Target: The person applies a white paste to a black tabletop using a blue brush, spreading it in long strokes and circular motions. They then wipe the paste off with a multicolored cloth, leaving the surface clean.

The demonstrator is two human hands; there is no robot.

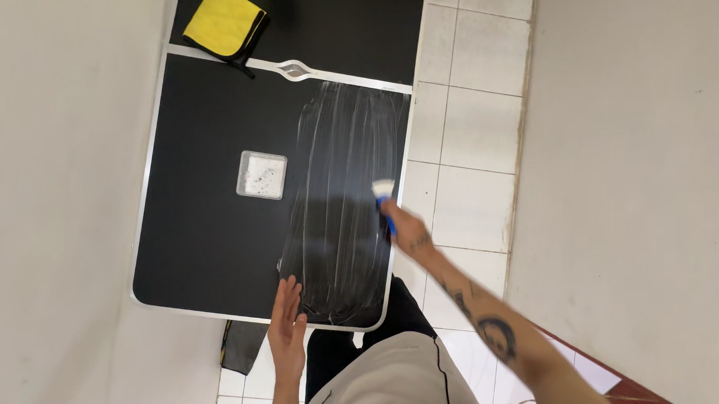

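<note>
One black table (207, 244) smeared white, pale tiled floor (465, 134), plain walls (632, 156)

Can't really make out the specks inside the little square tray (262, 175), too small. Blue scraper (386, 201) handle mostly buried in the right hand (405, 227) grip, bit smeared too. Yellow cloth (225, 20) and far worktop (215, 221) end chopped by the top edge.

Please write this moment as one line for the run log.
right hand: grips blue-handled scraper at table's right edge | left hand: flat on black table | white streaks | small tray | yellow cloth
</note>
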